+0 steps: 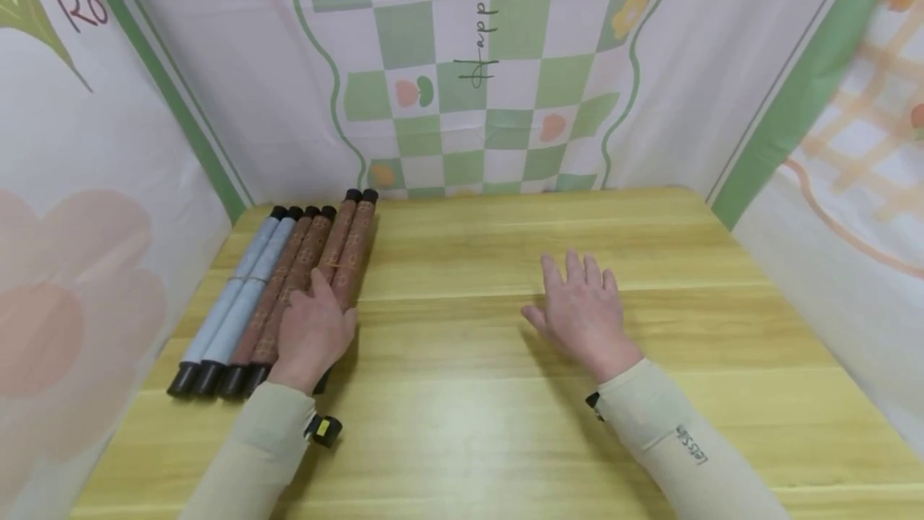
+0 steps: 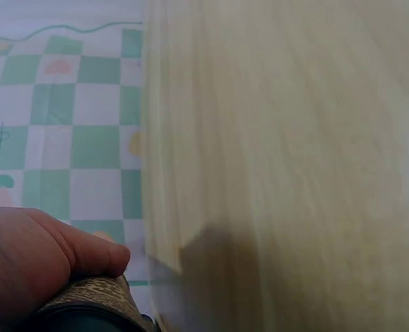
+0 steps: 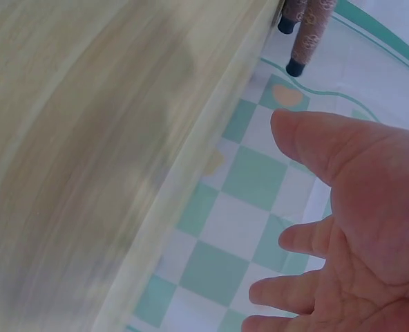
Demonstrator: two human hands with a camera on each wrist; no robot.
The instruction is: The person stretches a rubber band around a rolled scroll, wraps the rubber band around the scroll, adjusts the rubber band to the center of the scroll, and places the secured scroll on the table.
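My left hand (image 1: 314, 331) is on the rightmost pair of brown patterned scrolls (image 1: 354, 243), thumb on their right side and fingers across the top. These have black end knobs and a thin tie around the middle. In the left wrist view, the thumb lies over a brown scroll (image 2: 97, 294), its dark end close to the camera. Left of this pair lie two more brown scrolls (image 1: 292, 267) and a tied pair of light blue scrolls (image 1: 249, 279), side by side. My right hand (image 1: 585, 315) hovers over the table with fingers spread, holding nothing.
The light wooden table (image 1: 462, 392) has a back edge against a fabric wall (image 1: 491, 127) with green checks. Printed fabric walls also stand at left and right. In the right wrist view, brown scroll ends (image 3: 305, 48) stick out beyond the table edge.
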